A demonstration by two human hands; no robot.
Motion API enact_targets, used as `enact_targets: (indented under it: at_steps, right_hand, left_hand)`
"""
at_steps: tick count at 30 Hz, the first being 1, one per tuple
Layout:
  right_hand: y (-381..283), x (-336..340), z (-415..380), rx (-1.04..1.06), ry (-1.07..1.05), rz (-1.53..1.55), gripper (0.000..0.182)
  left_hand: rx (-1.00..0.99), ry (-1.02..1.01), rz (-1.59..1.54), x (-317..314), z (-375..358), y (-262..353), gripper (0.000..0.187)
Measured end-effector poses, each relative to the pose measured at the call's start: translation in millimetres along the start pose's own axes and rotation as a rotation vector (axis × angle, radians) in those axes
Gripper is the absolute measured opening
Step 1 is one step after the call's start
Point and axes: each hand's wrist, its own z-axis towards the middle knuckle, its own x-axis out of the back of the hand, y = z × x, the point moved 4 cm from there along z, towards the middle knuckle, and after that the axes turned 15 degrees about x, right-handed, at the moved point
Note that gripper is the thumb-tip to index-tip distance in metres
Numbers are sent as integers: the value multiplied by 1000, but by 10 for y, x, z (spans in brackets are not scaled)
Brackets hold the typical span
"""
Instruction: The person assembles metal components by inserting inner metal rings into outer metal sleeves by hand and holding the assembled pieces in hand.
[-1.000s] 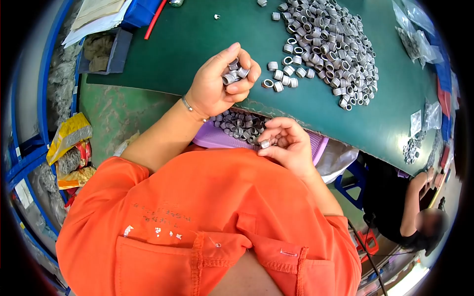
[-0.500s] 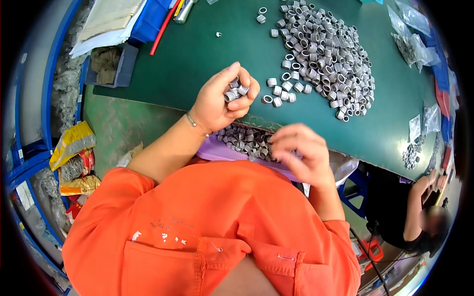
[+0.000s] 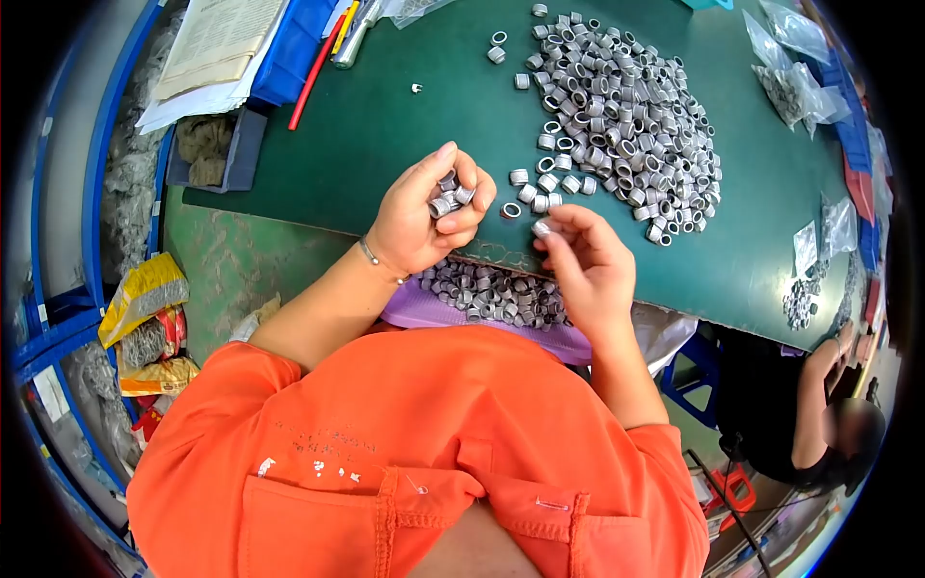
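Several grey metal rings (image 3: 450,197) lie in my left hand (image 3: 424,210), whose fingers curl round them above the table's front edge. My right hand (image 3: 586,258) is at the near side of the loose rings, thumb and forefinger pinched on one small metal ring (image 3: 541,229). A large pile of metal rings (image 3: 626,125) covers the green table (image 3: 405,125) beyond my right hand. Below the table edge, a purple basket (image 3: 438,308) holds many more rings (image 3: 496,294), partly hidden by my right hand.
A blue bin (image 3: 297,58), papers (image 3: 217,48), a red stick (image 3: 316,72) and a grey box (image 3: 241,149) are at the back left. Plastic bags (image 3: 805,91) lie at the right. A person in black (image 3: 771,405) is at the lower right. Blue shelving (image 3: 87,164) stands left.
My right hand has moved up from over the basket to the loose rings on the table and now pinches a ring. My left hand still holds its rings, slightly lower in view.
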Motion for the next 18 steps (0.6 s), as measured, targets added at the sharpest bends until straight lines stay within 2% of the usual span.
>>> enact_targets:
  at_steps: [1, 3, 6, 12, 18]
  right_hand:
    - [77, -21, -48, -281, 102, 400, 12]
    - [135, 35, -54, -274, 44, 449, 15]
    - [186, 15, -78, -396, 48, 766, 14]
    - [214, -10, -92, -364, 47, 1026, 10]
    - [196, 4, -123, -261, 67, 1071, 5]
  left_hand:
    - [1, -4, 0, -1, -1, 1, 35]
    - [0, 0, 2, 4, -3, 3, 35]
    - [0, 2, -2, 9, -1, 0, 35]
    - [3, 12, -3, 17, -5, -3, 34]
    - [-4, 0, 11, 13, -3, -3, 34]
